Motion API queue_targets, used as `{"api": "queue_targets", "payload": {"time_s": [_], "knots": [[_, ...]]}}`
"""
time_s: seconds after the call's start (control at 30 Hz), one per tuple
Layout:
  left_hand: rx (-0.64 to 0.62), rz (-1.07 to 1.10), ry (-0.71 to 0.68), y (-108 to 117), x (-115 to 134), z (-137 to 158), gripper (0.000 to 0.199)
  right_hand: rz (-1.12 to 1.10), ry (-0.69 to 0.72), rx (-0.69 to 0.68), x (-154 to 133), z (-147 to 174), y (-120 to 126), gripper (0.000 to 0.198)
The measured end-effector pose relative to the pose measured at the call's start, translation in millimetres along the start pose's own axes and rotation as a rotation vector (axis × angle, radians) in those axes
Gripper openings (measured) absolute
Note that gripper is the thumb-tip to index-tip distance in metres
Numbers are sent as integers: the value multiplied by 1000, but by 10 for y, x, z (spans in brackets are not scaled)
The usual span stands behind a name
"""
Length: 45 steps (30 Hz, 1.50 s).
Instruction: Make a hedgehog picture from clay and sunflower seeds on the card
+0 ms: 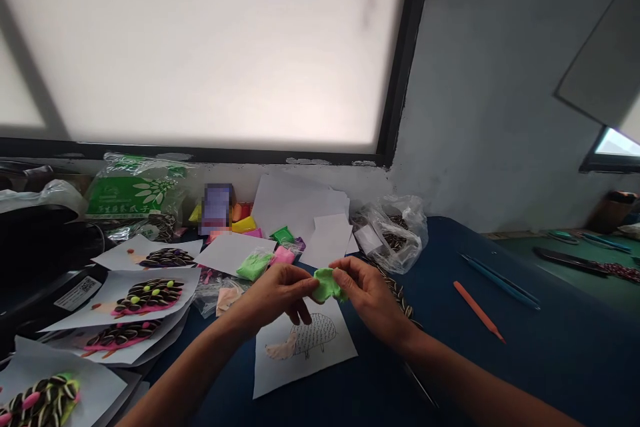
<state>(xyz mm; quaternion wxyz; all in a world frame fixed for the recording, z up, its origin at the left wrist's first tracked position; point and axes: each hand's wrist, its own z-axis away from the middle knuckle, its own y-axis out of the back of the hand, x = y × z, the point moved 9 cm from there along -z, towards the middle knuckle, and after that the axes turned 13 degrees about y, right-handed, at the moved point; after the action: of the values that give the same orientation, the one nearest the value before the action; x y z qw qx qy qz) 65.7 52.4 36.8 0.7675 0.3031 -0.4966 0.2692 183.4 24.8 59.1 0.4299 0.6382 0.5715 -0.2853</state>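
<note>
Between both hands, a flattened lump of light green modelling clay (326, 284) is held up above the table. My left hand (283, 290) pinches its left side between thumb and fingers. On the other side, my right hand (367, 290) grips the clay's right edge. Below them lies a sheet of white paper (280, 377) with an outlined animal drawing (317, 335), its body filled with small marks. Peach-coloured clay (281, 347) covers the left part of that drawing. My hands hide the paper's upper edge.
Finished sheets with sunflower seeds on clay (150, 295) are stacked at left. Behind are a green seed bag (133, 187), bagged green clay (254, 265) and a clear bag of seeds (395, 233). An orange tool (479, 312) and blue tweezers (500, 281) lie right.
</note>
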Motion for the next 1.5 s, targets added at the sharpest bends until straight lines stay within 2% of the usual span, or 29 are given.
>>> {"api": "queue_targets", "payload": {"time_s": [0.13,0.4,0.63,0.93,1.03,1.13,1.27,1.4,1.5], "knots": [[-12,-10,-40,-31,15,-8,41,-4,28,-20,-21,-10,-20,31],[7,-31,-29,-61,0,-16,51,-16,52,-109,-69,9,-117,32],[-72,-79,-65,-96,103,70,40,65,80,-114,-115,0,-105,30],[-26,22,-49,-21,32,23,34,84,45,-36,-82,8,-30,22],[-73,35,-49,-55,69,61,34,131,77,-45,-137,-7,-30,23],[-122,34,-65,-103,106,85,40,135,98,-25,-165,-14,-15,23],[-70,43,-56,-91,68,43,53,52,89,-43,-135,-2,-60,25],[-60,32,-53,-100,44,22,54,-14,71,-61,-96,8,-95,26],[-40,36,-40,-71,46,29,55,25,101,-46,-109,3,-73,25]]}}
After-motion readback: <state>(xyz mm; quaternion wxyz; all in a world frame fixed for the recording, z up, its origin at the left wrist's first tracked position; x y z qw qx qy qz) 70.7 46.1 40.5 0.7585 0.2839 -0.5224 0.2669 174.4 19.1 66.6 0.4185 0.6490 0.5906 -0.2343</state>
